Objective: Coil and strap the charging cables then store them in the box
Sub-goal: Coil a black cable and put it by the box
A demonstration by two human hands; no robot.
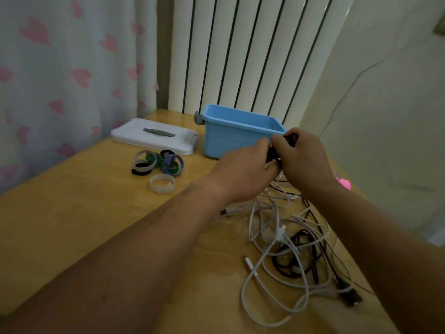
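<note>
Both hands meet over the counter (pixel 101 213): the left hand (pixel 243 172) and right hand (pixel 303 157) are pinched shut on a small dark bundle (pixel 273 154), likely a coiled black cable or its strap, mostly hidden. Just beyond the knuckles sits the open blue box (pixel 231 133). Below the wrists sprawls the loose cable tangle (pixel 289 242); off past the left hand lie the spare straps (pixel 159 165) and white lid (pixel 154 136). Best play: keep the loops squeezed tight, wrap the strap snug, then drop it in.

Both forearms reach forward, converging. The left hand (pixel 243 169) and right hand (pixel 303 155) meet fingertip to fingertip, fingers curled closed together.
</note>
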